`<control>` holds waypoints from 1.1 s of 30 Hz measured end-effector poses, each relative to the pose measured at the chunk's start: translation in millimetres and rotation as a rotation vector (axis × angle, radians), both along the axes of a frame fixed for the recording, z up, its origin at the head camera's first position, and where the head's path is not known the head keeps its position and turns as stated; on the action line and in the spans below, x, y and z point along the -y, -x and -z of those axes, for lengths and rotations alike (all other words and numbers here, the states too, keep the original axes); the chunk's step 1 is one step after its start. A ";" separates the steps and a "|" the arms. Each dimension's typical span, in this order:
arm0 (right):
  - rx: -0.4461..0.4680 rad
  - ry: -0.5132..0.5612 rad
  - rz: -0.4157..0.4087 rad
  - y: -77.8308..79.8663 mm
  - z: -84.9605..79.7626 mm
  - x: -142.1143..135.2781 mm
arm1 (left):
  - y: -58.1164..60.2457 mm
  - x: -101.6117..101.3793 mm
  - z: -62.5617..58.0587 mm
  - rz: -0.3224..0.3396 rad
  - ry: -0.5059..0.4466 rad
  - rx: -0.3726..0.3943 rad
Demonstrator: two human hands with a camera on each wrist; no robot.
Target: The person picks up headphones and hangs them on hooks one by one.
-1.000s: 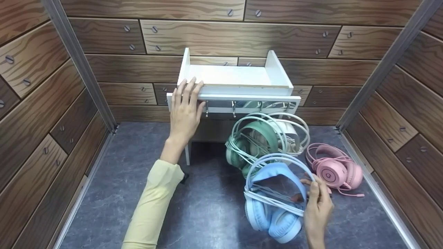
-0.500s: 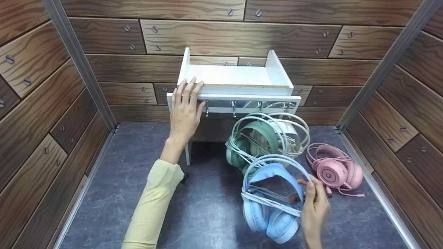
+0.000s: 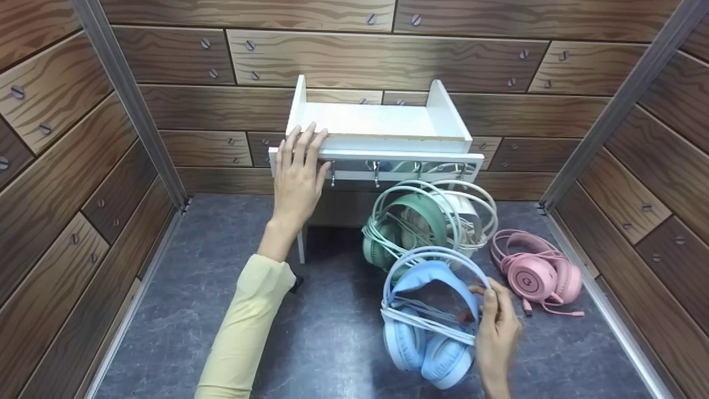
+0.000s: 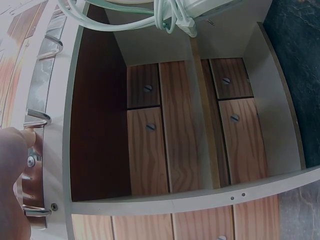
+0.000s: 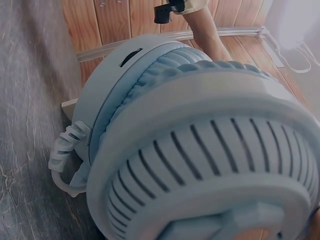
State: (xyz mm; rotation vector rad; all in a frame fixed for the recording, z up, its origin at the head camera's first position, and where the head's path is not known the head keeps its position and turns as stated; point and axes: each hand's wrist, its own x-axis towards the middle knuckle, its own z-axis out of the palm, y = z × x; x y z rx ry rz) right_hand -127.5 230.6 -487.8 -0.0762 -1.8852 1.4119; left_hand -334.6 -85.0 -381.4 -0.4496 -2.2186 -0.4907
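Blue headphones [image 3: 406,346] shifted leftward, right hand [image 3: 497,327] gripping, left hand [image 3: 296,185] flat on rack [image 3: 382,122], right-wrist view alone: earcup slots [image 5: 200,150]

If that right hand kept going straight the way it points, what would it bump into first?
The right hand would probably meet the white headphones first, though the blue headphones it holds might brush the green headphones before that; depth is unclear.
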 end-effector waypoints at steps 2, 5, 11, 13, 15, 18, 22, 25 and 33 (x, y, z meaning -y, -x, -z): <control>0.000 0.003 -0.008 0.5 -0.6 1.6 | 0.0 0.0 0.1 0.000 0.001 -0.003; 0.002 -0.003 -0.012 1.7 -1.4 4.1 | 0.1 0.2 0.2 -0.002 0.002 -0.010; -0.006 -0.009 -0.016 3.9 -2.8 7.7 | 0.4 0.3 0.5 0.002 0.004 -0.010; -0.001 -0.004 -0.021 4.2 -3.2 8.4 | 0.6 0.1 0.8 0.002 0.006 -0.005; 0.009 -0.011 -0.005 4.7 -3.0 9.5 | 0.6 0.0 1.1 0.003 0.006 0.003; 0.026 -0.016 0.014 3.7 -7.3 13.8 | 0.7 -0.1 1.2 0.000 0.007 0.004; 0.033 -0.036 0.045 1.8 -14.1 19.9 | 0.8 -0.2 0.9 -0.001 0.007 0.006; 0.034 -0.040 0.043 2.9 -12.7 20.0 | 1.1 -0.1 0.8 -0.001 0.006 0.002; 0.036 0.007 -0.018 8.0 -5.5 17.9 | 1.3 0.1 1.3 0.000 0.006 -0.002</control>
